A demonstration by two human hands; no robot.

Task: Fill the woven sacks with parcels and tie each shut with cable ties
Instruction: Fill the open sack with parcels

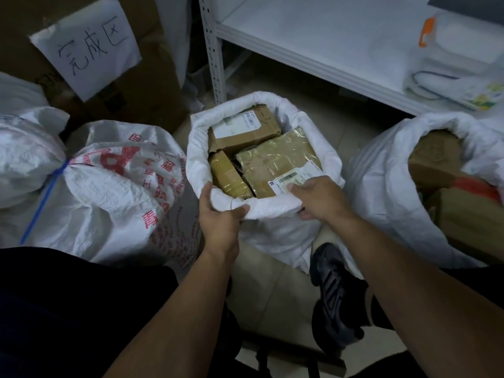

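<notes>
Left hand (pixel 218 214) and right hand (pixel 316 197) are gripping the near rolled rim of the open sack (pixel 261 208); parcels (pixel 272 165) lying just beyond the hands. Tied sack (pixel 114 181) crowding left, another open sack (pixel 387 181) right.

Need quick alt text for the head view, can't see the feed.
Both hands, left hand and right hand, grip the rolled rim of an open woven sack packed with parcels. A tied sack lies left; another open sack stands right.

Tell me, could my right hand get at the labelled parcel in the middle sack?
Probably yes. The right hand grips the sack rim right beside the labelled parcel, which lies on top in the open mouth with nothing over it.
</notes>
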